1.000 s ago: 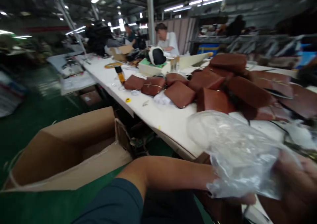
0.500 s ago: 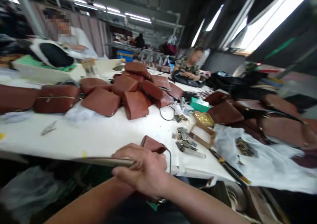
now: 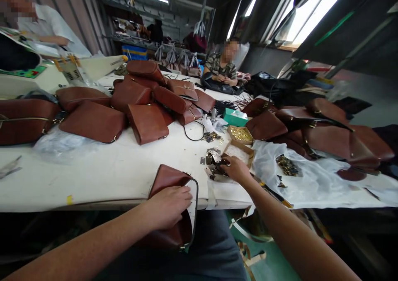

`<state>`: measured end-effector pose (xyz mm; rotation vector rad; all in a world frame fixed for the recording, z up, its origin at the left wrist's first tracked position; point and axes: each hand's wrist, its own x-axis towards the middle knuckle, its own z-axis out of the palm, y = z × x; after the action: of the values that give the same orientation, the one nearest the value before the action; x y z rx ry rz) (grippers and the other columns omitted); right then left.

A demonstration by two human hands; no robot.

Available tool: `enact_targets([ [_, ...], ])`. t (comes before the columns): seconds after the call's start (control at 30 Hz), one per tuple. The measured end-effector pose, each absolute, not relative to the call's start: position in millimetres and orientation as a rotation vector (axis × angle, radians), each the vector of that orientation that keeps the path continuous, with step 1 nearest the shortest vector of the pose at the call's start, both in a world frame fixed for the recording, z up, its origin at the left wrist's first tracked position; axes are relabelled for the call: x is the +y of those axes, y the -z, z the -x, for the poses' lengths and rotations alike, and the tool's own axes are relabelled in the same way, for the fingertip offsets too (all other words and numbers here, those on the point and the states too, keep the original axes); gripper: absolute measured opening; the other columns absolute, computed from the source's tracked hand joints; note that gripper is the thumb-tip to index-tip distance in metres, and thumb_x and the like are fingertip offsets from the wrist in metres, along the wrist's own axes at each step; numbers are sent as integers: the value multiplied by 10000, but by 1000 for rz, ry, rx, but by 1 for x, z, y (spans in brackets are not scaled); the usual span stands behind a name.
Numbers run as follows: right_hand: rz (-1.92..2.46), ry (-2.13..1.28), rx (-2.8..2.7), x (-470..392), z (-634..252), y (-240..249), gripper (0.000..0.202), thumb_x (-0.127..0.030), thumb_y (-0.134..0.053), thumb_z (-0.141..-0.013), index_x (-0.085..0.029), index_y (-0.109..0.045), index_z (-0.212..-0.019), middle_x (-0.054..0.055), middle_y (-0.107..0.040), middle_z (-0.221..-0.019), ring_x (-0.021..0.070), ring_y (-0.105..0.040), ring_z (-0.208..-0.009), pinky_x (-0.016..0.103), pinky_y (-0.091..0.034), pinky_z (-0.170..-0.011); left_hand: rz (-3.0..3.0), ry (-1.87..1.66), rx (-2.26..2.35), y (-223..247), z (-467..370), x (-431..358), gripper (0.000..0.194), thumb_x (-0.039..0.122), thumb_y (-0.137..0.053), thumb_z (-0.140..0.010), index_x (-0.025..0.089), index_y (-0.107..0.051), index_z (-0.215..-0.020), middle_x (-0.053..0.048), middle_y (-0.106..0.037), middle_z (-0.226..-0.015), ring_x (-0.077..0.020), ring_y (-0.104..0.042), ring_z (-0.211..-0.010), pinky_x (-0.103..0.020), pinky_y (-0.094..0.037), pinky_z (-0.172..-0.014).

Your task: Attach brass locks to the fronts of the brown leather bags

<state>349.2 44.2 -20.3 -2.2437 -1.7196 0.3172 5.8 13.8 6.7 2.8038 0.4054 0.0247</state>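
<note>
A brown leather bag lies tilted over the table's front edge, its pale-lined opening facing right. My left hand is closed on the bag at that opening, fingers curled over its rim. Farther right, my right hand reaches down to a pile of small metal plates, thumb and fingertips at the pieces. Whether a piece is between those fingers is too small to tell. Behind the plates are an open cardboard box and a box of gold-coloured parts.
Brown bags are heaped at the back left, and more bags at the right. Clear plastic with small metal parts lies right of my right hand. A green box stands farther back. Two people sit across the table.
My right hand has moved away from my left hand, over to the metal plates. The bag now shows larger, with its opening visible under my left hand. The view has shifted right.
</note>
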Motion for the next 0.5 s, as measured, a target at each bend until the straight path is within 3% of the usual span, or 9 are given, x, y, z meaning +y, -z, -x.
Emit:
enact_targets([
  [0.33,2159,-342,-1620,44,-375,51,330,-363,-777,-794,-243,-797,-1100,67,-755,-1027,226,-683,-845,330,-511,-778,-2921,-16,424,4,-3,11,432,349,-759,-896,192,-660,-1285,-121,-612,-1471,-288,-510,-1412,-440,-352,-1222],
  [0.5,2087,-388,-1583,48,-377,56,399,-369,-788,-771,-210,-798,-1137,66,-763,-942,228,-673,-823,334,-506,-764,-2916,77,401,-2,-6,16,403,335,-745,-897,190,-669,-1266,-112,-651,-1422,-280,-486,-1433,-434,-314,-1237],
])
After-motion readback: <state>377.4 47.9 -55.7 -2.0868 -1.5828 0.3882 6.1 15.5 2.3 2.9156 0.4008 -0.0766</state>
